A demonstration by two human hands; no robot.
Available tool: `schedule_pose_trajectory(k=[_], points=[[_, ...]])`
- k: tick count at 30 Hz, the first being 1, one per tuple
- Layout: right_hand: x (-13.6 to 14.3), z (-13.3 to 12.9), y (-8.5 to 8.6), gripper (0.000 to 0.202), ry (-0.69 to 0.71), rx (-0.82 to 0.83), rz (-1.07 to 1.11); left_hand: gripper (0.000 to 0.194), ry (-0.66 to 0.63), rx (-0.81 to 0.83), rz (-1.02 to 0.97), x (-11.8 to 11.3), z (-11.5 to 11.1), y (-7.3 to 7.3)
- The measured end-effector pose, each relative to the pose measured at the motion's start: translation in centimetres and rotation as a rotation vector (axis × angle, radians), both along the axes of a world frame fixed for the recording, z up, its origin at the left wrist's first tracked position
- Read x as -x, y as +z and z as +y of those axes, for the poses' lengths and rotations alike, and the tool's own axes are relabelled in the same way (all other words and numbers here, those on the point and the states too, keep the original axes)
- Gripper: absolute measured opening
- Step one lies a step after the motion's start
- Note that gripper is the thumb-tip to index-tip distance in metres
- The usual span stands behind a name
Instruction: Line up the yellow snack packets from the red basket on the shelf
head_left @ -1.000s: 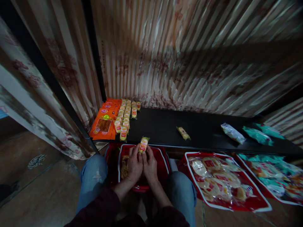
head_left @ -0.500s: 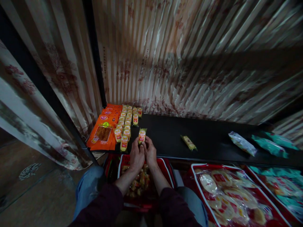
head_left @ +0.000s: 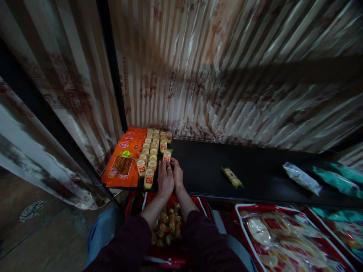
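Observation:
Between the fingertips of my left hand (head_left: 165,179) and my right hand (head_left: 177,173) is a small yellow wrapped snack cake (head_left: 167,156) with a red and white label. Both hands have their fingers closed about its near end, low over the black shelf (head_left: 198,166). Just left of it, rows of matching snack cakes (head_left: 149,178) lie close together, and another cake (head_left: 163,146) lies right behind the one I hold. Orange snack packets (head_left: 121,166) overlap at the shelf's left end. Below my wrists, a red basket (head_left: 202,206) holds several more wrapped cakes.
One yellow-green wrapped snack (head_left: 231,177) lies alone mid-shelf. Farther right are a white packet (head_left: 302,178) and teal packets (head_left: 337,181). A red basket with a white rim (head_left: 241,226) holds round packaged bread. A black post (head_left: 112,64) and striped curtain (head_left: 198,75) bound the shelf.
Both hands have moved the snack cake forward and slightly left, closer to the cake behind it. The view has shifted a little, so the things at right sit farther right and lower.

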State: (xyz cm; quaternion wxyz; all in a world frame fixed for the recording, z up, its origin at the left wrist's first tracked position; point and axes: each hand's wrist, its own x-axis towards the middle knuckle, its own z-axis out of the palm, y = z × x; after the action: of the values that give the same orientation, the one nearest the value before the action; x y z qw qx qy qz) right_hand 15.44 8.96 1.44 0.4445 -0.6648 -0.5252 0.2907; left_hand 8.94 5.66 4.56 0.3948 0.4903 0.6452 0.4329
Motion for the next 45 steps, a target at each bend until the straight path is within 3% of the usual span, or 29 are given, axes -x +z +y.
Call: schedule_pose_trajectory(k=[6,10,17,23,31,35,41,45], points=[[-0.1,2.1,-0.5,0.035,0.082,-0.097,0.016,0.048,0.048,-0.059,0.01,-0.5,1.9,-0.9],[0.2,2.9,-0.8,0.036,0.063,-0.139,-0.038,0.047,0.068,-0.103,-0.008,-0.6,3.0,-1.7],[0.4,3.4,-1.2,0.04,0.025,-0.132,-0.045,0.047,0.082,-0.118,-0.031,-0.8,3.9,-2.5],[0.4,3.5,-1.6,0.035,0.055,-0.164,-0.183,0.048,0.092,-0.141,-0.074,-0.9,4.5,-3.4],[-0.2,4.8,-1.0,0.049,0.125,-0.178,-0.101,0.05,0.028,-0.123,-0.021,-0.7,3.6,-2.1],[1.2,4.2,-0.9,0.05,0.18,-0.197,-0.044,0.054,0.016,-0.113,-0.044,-0.4,3.7,-1.5],[5.1,2.0,-2.8,0.056,0.182,-0.171,-0.037,0.057,0.0,-0.113,-0.067,-0.2,3.7,-1.0],[5.1,1.7,-3.7,0.059,0.23,-0.201,-0.033,0.057,0.023,-0.149,-0.045,-0.4,3.5,-1.4]])
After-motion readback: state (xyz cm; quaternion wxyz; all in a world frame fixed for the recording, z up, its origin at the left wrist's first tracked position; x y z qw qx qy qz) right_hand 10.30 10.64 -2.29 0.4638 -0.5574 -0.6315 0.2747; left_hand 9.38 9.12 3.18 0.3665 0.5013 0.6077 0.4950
